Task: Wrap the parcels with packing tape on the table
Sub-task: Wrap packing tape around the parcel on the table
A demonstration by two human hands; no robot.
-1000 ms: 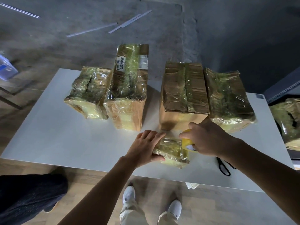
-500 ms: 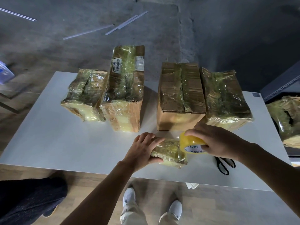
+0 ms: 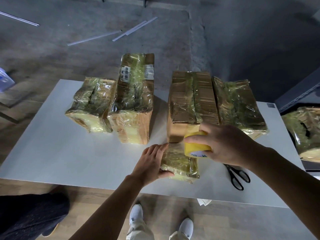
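Yellow tape (image 3: pixel 195 144) half behind right hand (image 3: pixel 226 144)

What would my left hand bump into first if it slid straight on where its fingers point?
Probably the brown box, at its front corner just beyond the left hand; depth is unclear.

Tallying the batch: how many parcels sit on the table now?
5. Back row: far-left parcel, barcode-labelled parcel, brown box, far-right parcel. Front: small parcel in the left hand. An off-table parcel lies at right.

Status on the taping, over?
Left hand holds small parcel by its left edge. Right hand grips tape roll at parcel's far end. Scissors lie clear, right.
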